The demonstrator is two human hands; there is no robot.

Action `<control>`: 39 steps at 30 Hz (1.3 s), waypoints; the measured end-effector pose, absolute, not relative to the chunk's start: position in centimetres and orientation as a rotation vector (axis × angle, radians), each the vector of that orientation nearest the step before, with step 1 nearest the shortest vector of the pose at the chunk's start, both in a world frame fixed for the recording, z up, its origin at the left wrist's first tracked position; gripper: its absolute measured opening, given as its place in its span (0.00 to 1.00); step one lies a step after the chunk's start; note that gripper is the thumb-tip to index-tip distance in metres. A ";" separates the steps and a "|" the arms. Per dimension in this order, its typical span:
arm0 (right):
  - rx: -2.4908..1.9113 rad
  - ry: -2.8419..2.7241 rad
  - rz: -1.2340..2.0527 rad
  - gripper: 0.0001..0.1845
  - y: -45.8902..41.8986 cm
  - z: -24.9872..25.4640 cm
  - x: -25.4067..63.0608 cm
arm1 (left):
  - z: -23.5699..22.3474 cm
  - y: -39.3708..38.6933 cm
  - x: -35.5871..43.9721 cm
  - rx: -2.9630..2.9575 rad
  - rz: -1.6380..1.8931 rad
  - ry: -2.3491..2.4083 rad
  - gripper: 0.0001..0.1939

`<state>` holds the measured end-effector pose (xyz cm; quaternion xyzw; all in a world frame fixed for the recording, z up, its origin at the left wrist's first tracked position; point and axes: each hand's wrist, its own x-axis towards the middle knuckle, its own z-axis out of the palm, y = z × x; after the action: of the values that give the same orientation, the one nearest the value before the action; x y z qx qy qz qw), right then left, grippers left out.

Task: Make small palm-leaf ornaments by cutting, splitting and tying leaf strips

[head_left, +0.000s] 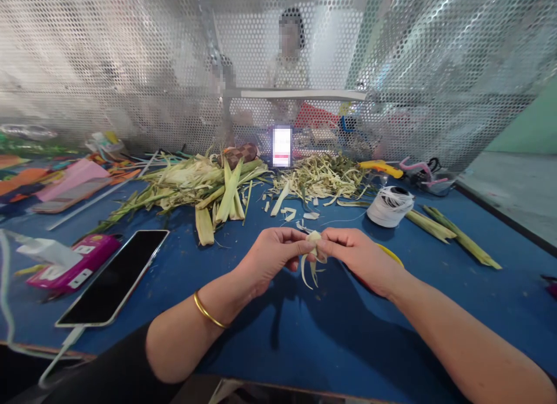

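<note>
Over the middle of the blue table, my left hand (281, 250) and my right hand (354, 250) meet at a small folded piece of pale husk (314, 237). Thumb and fingers of both hands pinch it from either side. Thin pale strips dangle below it. Just beyond my hands lie small cut scraps of husk (311, 216). A yellow curved thing (391, 255) shows partly behind my right hand, the rest of it hidden. Right of that stands a spool of white thread (389, 206).
Behind are a pile of husk leaves (187, 183), a heap of shredded husk (331, 176), a yellow-handled tool (380, 168) and pink-handled scissors (424, 172). At left lie a charging phone (115, 276) and a tissue pack (73, 264). Husk stalks (463, 235) rest at right, before a perforated metal screen (152, 61).
</note>
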<state>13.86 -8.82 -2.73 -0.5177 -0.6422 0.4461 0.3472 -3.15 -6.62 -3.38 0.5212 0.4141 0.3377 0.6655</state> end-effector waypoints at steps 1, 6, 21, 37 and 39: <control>-1.362 -1.658 1.141 0.18 -8.8 -2.6 13.9 | -3.4 -6.6 -3.2 1.177 0.762 0.940 0.12; -1.390 -1.514 1.120 0.15 -8.8 -2.5 13.7 | -3.5 -6.6 -3.1 1.155 0.760 0.954 0.10; -1.268 -1.396 1.184 0.15 -8.8 -2.6 13.9 | -3.2 -6.9 -3.0 1.116 0.799 0.919 0.13; -1.189 -1.283 1.348 0.11 -9.0 -3.5 13.2 | -3.6 -6.6 -3.1 1.156 0.696 0.885 0.12; -1.229 -1.320 1.309 0.10 -9.0 -3.5 13.0 | -3.6 -6.6 -3.0 1.154 0.716 0.892 0.13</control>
<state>13.04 -9.04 -3.53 -0.4950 -0.5315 0.5273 0.4409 -3.03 -6.64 -3.64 0.5156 0.3984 0.3198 0.6879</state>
